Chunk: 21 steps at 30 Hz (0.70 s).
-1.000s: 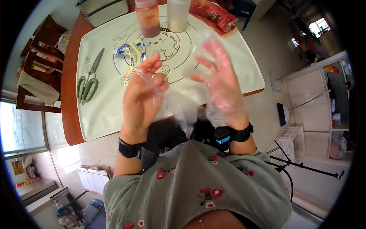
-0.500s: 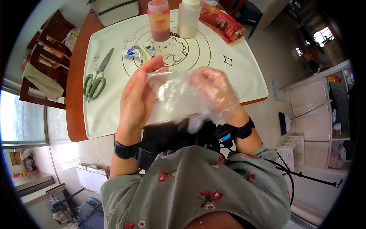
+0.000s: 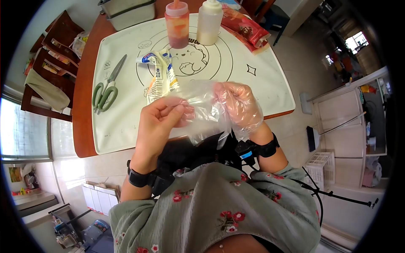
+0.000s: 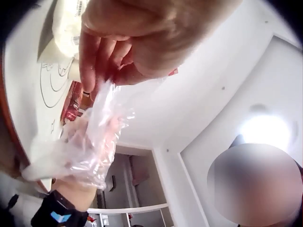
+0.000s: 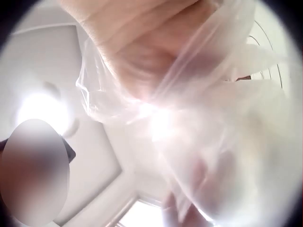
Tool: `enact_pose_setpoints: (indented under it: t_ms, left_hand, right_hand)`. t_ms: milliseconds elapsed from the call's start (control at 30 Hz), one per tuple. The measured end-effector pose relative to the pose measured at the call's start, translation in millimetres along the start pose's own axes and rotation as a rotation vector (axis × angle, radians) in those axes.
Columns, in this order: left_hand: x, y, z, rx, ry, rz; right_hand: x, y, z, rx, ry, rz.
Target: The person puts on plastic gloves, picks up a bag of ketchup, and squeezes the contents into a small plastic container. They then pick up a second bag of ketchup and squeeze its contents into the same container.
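A bare left hand (image 3: pixel 158 120) pinches one side of a thin, crinkled, clear plastic film (image 3: pixel 203 111) between thumb and fingers, while the right hand (image 3: pixel 241 103), covered by a loose transparent plastic glove (image 3: pixel 252 120), has its fingers curled round the other side. The film hangs between the two hands, near the person's body and above the near edge of the pale, cartoon-printed mat (image 3: pixel 120 126); gripping it from both sides probably lets its flimsy layers be spread and handled. Whether it is a second glove cannot be told for certain. The green-handled metal scissors (image 3: pixel 107 86) lie to the left, handles towards the person, perhaps for easy picking up. A crumpled white-and-yellow packet (image 3: pixel 162 78) lies just beyond the left hand. Farther back, an orange-red squeeze bottle (image 3: pixel 177 27) and a cloudy white one (image 3: pixel 209 25) stand upright, likely so nothing leaks.
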State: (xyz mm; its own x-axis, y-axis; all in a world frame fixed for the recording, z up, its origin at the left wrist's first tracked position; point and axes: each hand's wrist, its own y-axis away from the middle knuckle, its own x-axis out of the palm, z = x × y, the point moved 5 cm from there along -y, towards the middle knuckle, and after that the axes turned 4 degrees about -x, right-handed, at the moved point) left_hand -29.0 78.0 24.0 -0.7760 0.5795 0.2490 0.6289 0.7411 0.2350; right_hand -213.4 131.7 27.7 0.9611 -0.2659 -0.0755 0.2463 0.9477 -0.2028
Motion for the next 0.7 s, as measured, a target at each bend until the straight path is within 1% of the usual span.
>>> enact_pose_setpoints:
  t_ms: [67,133,167,200,233,267,333,400,467,500,533,600,633,700]
  left_hand:
    - [-10,-3,10,-0.03,0.139,-0.004]
    - [-21,-4,15,0.011,0.341,0.05]
    - [-23,-3,16,0.028,0.442,0.074]
    - [-22,-2,10,0.015,0.437,-0.023]
    - [-23,-3,10,0.037,0.409,-0.059]
    - [-25,-5,12,0.058,0.381,-0.094]
    - [-23,-7,10,0.117,0.298,-0.139]
    - [-15,-8,7,0.188,0.189,-0.156]
    - [-9,-10,5,0.243,0.193,-0.156]
    - [-8,-10,3,0.27,0.196,-0.159]
    - [-7,-9,3,0.25,0.209,-0.16]
    - [-7,-8,0,0.216,0.235,-0.161]
    - [-5,-8,-2,0.235,0.192,-0.168]
    - [6,-4,-2,0.259,0.102,-0.177]
  right_hand:
    - [-6,-2,-12,0.082,-0.102,-0.049]
    - [-19,-6,-27,0.187,-0.162,-0.131]
    - [-29,-5,-33,0.177,-0.14,-0.212]
    - [-36,-6,-34,0.164,-0.117,-0.289]
    - [-41,-7,-33,0.149,-0.094,-0.364]
    - [-43,-1,-28,0.106,-0.131,-0.433]
    - [-27,10,9,-0.037,-0.122,-0.405]
    - [-19,27,41,-0.206,-0.035,-0.365]
    - [-14,42,67,-0.396,0.129,-0.306]
    - [-20,41,81,-0.484,0.03,-0.488]
    - [-23,36,93,-0.57,-0.071,-0.669]
    - [-25,36,98,-0.57,-0.071,-0.656]
    - [-24,42,94,-0.486,0.03,-0.459]
    - [0,39,91,-0.303,0.307,0.013]
